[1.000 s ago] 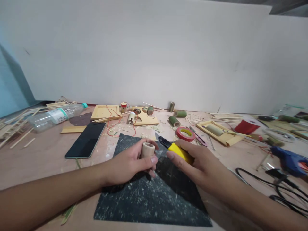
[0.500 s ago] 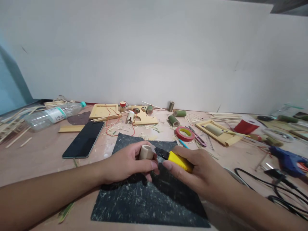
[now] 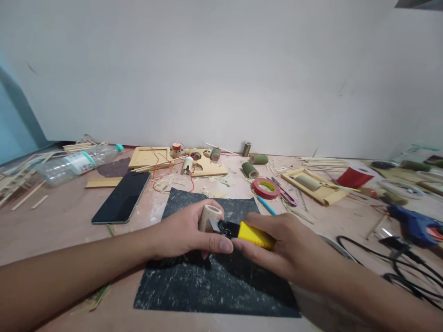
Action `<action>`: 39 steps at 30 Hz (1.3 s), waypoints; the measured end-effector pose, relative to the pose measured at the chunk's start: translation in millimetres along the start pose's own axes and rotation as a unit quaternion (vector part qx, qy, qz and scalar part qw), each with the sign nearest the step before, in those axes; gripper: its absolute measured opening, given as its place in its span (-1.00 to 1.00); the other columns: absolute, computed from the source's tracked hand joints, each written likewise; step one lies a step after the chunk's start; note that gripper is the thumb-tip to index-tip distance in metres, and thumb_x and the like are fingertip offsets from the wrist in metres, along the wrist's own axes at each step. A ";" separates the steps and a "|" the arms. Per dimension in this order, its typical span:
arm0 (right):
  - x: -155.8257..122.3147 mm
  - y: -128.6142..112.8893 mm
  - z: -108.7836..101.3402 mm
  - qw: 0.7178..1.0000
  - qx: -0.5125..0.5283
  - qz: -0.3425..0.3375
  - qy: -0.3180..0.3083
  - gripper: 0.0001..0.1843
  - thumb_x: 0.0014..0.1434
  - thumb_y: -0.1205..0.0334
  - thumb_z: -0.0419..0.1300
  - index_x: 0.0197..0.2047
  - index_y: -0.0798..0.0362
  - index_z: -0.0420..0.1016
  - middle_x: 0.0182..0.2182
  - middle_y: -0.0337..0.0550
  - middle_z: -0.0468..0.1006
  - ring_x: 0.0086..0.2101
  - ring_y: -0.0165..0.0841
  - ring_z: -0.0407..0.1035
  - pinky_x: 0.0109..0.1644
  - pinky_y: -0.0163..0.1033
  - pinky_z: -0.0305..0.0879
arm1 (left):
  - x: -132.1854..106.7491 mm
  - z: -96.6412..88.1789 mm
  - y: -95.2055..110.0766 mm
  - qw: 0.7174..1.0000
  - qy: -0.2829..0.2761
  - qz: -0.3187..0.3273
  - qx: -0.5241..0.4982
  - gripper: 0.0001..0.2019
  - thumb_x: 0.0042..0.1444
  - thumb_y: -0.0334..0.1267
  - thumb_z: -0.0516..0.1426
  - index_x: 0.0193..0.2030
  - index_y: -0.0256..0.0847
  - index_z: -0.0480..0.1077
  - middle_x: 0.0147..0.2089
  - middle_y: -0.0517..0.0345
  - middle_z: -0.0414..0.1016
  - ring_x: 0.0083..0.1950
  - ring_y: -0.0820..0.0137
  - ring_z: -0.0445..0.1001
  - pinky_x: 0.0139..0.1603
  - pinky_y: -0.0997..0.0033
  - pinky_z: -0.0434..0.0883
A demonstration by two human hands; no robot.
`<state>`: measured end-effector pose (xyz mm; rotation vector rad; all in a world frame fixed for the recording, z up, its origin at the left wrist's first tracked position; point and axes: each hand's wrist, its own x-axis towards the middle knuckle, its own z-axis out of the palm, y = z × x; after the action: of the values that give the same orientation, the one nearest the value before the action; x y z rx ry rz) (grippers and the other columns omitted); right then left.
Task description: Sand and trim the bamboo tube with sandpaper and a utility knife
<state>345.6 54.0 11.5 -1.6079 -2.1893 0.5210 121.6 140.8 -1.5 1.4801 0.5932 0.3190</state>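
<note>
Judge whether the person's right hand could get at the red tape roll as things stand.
Probably yes: the red tape roll lies just beyond the right hand, with nothing standing between. But that hand is closed on the yellow knife, so gripping would be awkward.

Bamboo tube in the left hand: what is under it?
The black mat lies below the tube. The left hand covers its base, so whether it rests on the mat cannot be seen.
</note>
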 end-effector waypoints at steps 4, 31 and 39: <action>-0.8 -1.2 0.9 1.000 -0.017 -0.019 -0.003 -0.57 0.34 -0.10 0.11 -0.46 -0.05 0.18 -0.62 -0.34 0.28 -0.61 -0.43 0.10 -0.52 -0.27 -0.03 | -0.1 0.0 -1.3 0.999 0.003 -0.002 0.032 -0.48 0.05 -0.02 0.42 -0.09 -0.12 0.22 -0.47 0.42 0.35 -0.53 0.54 0.34 -0.54 0.60 0.26; -5.1 9.1 28.7 0.947 -0.262 -0.074 0.170 -0.52 0.46 -0.21 -0.10 -0.37 -0.07 0.22 -0.67 -0.33 0.44 -0.70 -0.35 0.30 -0.54 -0.24 -0.15 | 0.8 12.4 -1.4 0.992 0.092 -0.037 0.081 -0.53 0.12 0.13 0.33 -0.12 -0.12 0.26 -0.66 0.48 0.33 -0.70 0.55 0.23 -0.73 0.67 0.19; -5.8 -1.3 24.9 0.963 -0.214 -0.019 0.161 -0.54 0.46 -0.18 -0.07 -0.39 -0.08 0.22 -0.71 -0.33 0.41 -0.73 -0.34 0.27 -0.60 -0.27 -0.15 | 1.0 20.6 2.4 0.985 0.137 -0.055 0.086 -0.54 0.19 0.20 0.24 -0.36 -0.13 0.24 -0.70 0.45 0.24 -0.72 0.58 0.15 -0.75 0.66 0.14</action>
<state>333.7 46.2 -9.8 -1.7036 -2.1660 -0.2353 134.2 124.3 0.4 1.5741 0.9397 0.3974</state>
